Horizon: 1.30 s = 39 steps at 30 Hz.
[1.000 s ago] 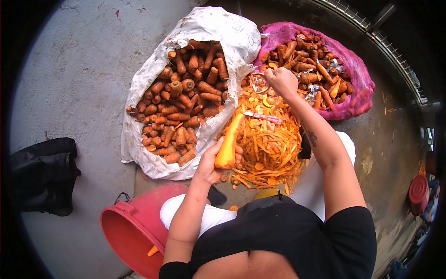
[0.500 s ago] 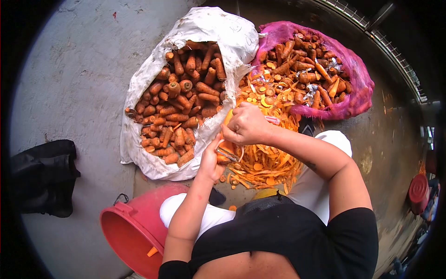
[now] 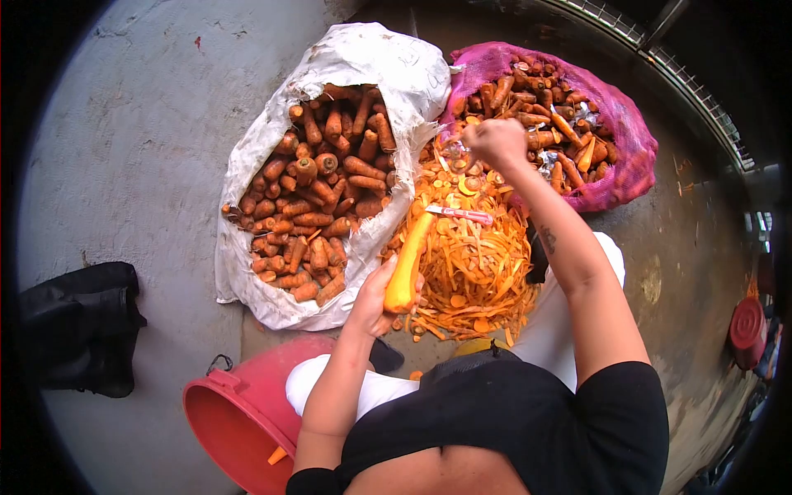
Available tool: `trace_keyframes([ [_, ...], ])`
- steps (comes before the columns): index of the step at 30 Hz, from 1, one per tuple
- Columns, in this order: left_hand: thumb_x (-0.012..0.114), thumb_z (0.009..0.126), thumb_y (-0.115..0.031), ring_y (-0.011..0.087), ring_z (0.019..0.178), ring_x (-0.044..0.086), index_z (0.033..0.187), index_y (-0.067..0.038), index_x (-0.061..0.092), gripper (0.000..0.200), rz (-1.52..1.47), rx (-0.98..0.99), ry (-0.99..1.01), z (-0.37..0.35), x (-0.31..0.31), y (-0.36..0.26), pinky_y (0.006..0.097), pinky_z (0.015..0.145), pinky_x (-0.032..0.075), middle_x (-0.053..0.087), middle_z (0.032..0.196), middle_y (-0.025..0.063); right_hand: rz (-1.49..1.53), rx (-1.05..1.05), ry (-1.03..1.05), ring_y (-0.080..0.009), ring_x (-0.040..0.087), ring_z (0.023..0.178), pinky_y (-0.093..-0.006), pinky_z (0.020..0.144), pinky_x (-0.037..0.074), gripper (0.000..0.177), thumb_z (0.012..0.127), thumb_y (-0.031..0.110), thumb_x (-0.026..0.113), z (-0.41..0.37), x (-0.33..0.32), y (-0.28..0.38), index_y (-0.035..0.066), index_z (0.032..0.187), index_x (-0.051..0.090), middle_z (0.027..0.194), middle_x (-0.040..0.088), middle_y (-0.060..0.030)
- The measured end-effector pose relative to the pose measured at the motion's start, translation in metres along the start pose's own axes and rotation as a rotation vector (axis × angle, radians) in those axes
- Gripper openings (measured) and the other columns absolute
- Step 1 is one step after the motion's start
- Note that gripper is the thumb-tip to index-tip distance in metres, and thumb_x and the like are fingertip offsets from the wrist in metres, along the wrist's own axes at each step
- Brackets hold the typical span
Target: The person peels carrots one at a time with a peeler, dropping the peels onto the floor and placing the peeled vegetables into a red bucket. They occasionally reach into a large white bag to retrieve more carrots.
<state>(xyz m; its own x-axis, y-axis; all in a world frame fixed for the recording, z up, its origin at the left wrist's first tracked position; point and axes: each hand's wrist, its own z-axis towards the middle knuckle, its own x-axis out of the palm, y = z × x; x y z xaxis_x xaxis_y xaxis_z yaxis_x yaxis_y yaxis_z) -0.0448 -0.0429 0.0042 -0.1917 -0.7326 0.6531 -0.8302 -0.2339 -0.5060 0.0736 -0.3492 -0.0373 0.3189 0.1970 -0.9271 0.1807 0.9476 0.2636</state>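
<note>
My left hand (image 3: 377,299) is closed around the lower end of a peeled, bright orange carrot (image 3: 408,268), which points up and away from me. My right hand (image 3: 497,142) is raised over the near left edge of the pink mesh sack (image 3: 639,157). Its fingers look curled but are blurred, and what they hold cannot be made out. Below it, a knife with a red and white handle (image 3: 470,216) lies on a heap of carrot peelings and cut ends (image 3: 483,280), its tip near the peeled carrot.
A white sack (image 3: 388,54) full of unpeeled carrots (image 3: 318,186) lies open at the left. More carrots fill the pink sack. A tipped red bucket (image 3: 239,404) with an orange piece inside sits by my leg. Black boots (image 3: 82,326) lie farther left.
My right hand has swung up and away from the carrot, towards the pink sack. The metal peeler seen at the carrot earlier no longer shows. My left hand still grips the carrot.
</note>
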Motion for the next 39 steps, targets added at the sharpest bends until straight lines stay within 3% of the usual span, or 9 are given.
trace_keyframes([
  [1,0.035,0.100,-0.038,0.0157,0.068,0.060,0.119,-0.005,0.047,0.040,-0.025,-0.009,0.036,-0.003,0.000,-0.003,0.0283,0.054,0.051,0.059,0.083,0.0105,0.016,0.210,0.278,-0.0235,0.065,0.055,-0.0379,0.063,0.050,0.046,0.086,0.036,0.042,0.009,-0.017,-0.005,0.009,0.059,0.067,0.056,0.063,-0.0110],
  [3,0.033,0.100,-0.040,0.0179,0.071,0.061,0.121,-0.005,0.046,0.043,-0.062,0.011,0.019,-0.003,-0.005,-0.004,0.0297,0.058,0.052,0.059,0.085,0.0119,0.028,0.153,0.030,-0.0245,0.064,0.053,-0.0388,0.060,0.050,0.047,0.087,0.037,0.041,0.006,-0.019,-0.005,0.007,0.062,0.069,0.056,0.063,-0.0103],
  [8,0.034,0.100,-0.041,0.0210,0.075,0.060,0.131,-0.005,0.042,0.048,-0.126,0.050,-0.107,0.008,-0.013,-0.005,0.0315,0.063,0.052,0.059,0.090,0.0114,0.561,0.043,0.418,-0.0234,0.060,0.047,-0.0351,0.049,0.048,0.042,0.084,0.043,0.050,-0.031,-0.013,0.056,0.014,0.065,0.073,0.053,0.061,-0.0070],
  [11,0.037,0.099,-0.037,0.0220,0.077,0.061,0.122,-0.006,0.048,0.040,-0.166,0.077,-0.183,0.017,-0.025,0.003,0.0318,0.061,0.051,0.061,0.091,0.0098,0.582,-0.492,0.098,-0.0199,0.050,0.038,-0.0335,0.047,0.042,0.041,0.084,0.028,0.054,-0.060,-0.024,0.091,0.014,0.046,0.062,0.042,0.052,-0.0020],
  [19,0.037,0.098,-0.033,0.0201,0.072,0.061,0.113,-0.008,0.051,0.032,-0.092,0.104,-0.170,0.011,-0.010,0.003,0.0319,0.053,0.050,0.060,0.089,0.0086,0.551,-0.686,-0.005,-0.0207,0.047,0.044,-0.0337,0.055,0.038,0.036,0.080,0.023,0.058,-0.076,-0.024,0.102,0.017,0.044,0.059,0.043,0.051,-0.0022],
  [27,0.036,0.100,-0.038,0.0161,0.064,0.060,0.119,-0.003,0.046,0.041,-0.064,-0.001,0.008,-0.010,0.001,-0.005,0.0277,0.052,0.052,0.059,0.083,0.0100,-0.016,-0.091,0.007,-0.0177,0.059,0.047,-0.0370,0.064,0.048,0.046,0.085,0.034,0.043,-0.008,-0.001,0.006,0.011,0.051,0.063,0.046,0.057,-0.0066],
  [31,0.033,0.100,-0.039,0.0157,0.068,0.060,0.122,-0.004,0.045,0.044,-0.038,0.048,-0.034,-0.007,-0.009,-0.003,0.0275,0.058,0.052,0.059,0.087,0.0109,0.279,-0.047,0.124,-0.0254,0.056,0.040,-0.0355,0.043,0.045,0.045,0.084,0.037,0.047,-0.019,-0.008,0.032,0.009,0.057,0.068,0.048,0.058,-0.0088],
  [33,0.031,0.100,-0.040,0.0157,0.070,0.060,0.126,-0.004,0.043,0.046,-0.130,0.057,0.043,-0.007,-0.001,-0.007,0.0274,0.060,0.052,0.059,0.088,0.0113,0.454,-0.041,0.211,-0.0248,0.055,0.040,-0.0349,0.050,0.047,0.045,0.084,0.038,0.049,-0.033,-0.022,0.057,0.010,0.054,0.067,0.044,0.055,-0.0076],
  [39,0.034,0.099,-0.041,0.0201,0.071,0.059,0.114,-0.006,0.048,0.040,-0.117,0.079,-0.195,0.001,-0.007,0.004,0.0319,0.053,0.048,0.058,0.087,0.0102,0.527,-0.621,0.039,-0.0217,0.048,0.045,-0.0344,0.053,0.037,0.037,0.078,0.026,0.060,-0.075,-0.028,0.102,0.015,0.043,0.056,0.043,0.047,-0.0038],
])
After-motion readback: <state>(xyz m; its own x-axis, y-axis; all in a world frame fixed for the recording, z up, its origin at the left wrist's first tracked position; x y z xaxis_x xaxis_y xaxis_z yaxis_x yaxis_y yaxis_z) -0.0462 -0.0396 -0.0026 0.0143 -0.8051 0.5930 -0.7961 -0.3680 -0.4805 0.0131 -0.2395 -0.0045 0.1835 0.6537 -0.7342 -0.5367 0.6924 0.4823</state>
